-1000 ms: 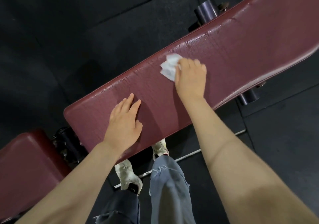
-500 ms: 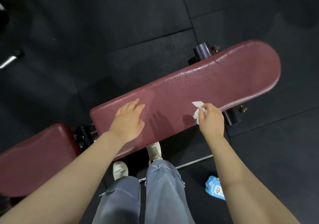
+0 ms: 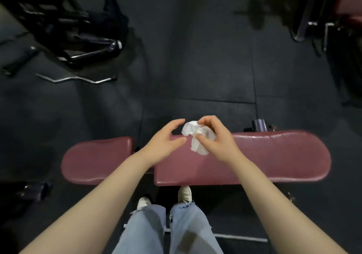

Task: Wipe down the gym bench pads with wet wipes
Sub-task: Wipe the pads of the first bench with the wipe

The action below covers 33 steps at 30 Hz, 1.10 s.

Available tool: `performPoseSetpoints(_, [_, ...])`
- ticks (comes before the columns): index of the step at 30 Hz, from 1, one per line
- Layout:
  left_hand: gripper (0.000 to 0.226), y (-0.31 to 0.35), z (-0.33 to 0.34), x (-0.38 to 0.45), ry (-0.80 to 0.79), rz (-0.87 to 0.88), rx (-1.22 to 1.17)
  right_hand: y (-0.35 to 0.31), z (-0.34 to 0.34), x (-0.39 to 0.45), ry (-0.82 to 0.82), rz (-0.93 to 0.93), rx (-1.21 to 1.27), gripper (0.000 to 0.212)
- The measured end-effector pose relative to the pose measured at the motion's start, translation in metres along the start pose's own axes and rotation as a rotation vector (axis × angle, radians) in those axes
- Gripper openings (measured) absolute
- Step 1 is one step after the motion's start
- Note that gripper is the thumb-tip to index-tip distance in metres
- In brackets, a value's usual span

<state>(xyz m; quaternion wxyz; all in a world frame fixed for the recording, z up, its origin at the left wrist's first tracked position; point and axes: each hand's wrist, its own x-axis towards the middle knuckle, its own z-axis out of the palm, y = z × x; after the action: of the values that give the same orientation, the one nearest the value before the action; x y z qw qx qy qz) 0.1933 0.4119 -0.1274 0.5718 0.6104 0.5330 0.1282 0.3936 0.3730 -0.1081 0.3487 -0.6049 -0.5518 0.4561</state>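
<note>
A long dark-red bench pad (image 3: 274,159) lies across the view, with a shorter red seat pad (image 3: 96,159) to its left. Both hands are raised above the long pad's left end. My right hand (image 3: 215,138) pinches a crumpled white wet wipe (image 3: 195,136) that hangs down from its fingers. My left hand (image 3: 164,142) is just left of the wipe, fingers and thumb spread in a loose curve, holding nothing and not touching the wipe.
The floor is dark rubber matting (image 3: 195,48). A curved metal bar (image 3: 76,78) and black equipment (image 3: 78,32) lie at the far left. Another machine frame (image 3: 317,22) stands at the far right. My legs and white shoes (image 3: 184,193) are under the bench's near edge.
Both hands lifted off the pad and came together above it. The right hand raised the wipe from the pad's surface. The view pulled back and levelled, showing both pads.
</note>
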Motion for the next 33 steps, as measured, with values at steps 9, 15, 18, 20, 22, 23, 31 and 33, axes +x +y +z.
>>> performPoseSetpoints(9, [0.034, -0.021, -0.085, -0.127, 0.207, 0.042, -0.414, -0.117, 0.098, -0.009, -0.298, -0.064, 0.123, 0.016])
performPoseSetpoints(15, [0.012, -0.074, -0.131, -0.208, 0.448, -0.032, -0.458, -0.153, 0.187, -0.036, -0.329, 0.033, 0.149, 0.021])
performPoseSetpoints(18, [0.014, -0.102, -0.155, -0.253, 0.511, -0.057, -0.514, -0.166, 0.239, -0.056, -0.343, 0.058, 0.164, 0.020])
performPoseSetpoints(20, [0.017, -0.120, -0.172, -0.286, 0.544, -0.062, -0.538, -0.175, 0.274, -0.071, -0.333, 0.090, 0.186, 0.022])
performPoseSetpoints(22, [0.023, -0.142, -0.188, -0.316, 0.578, -0.083, -0.531, -0.184, 0.306, -0.085, -0.347, 0.131, 0.210, 0.027])
performPoseSetpoints(23, [0.025, -0.153, -0.196, -0.330, 0.591, -0.105, -0.535, -0.187, 0.321, -0.091, -0.384, 0.156, 0.248, 0.030])
performPoseSetpoints(31, [0.044, -0.224, -0.244, -0.400, 0.387, -0.302, -1.099, -0.204, 0.440, -0.131, -0.288, 0.334, 0.428, 0.034])
performPoseSetpoints(33, [0.035, -0.238, -0.251, -0.406, 0.325, -0.331, -1.097, -0.205, 0.461, -0.132, -0.242, 0.348, 0.408, 0.034])
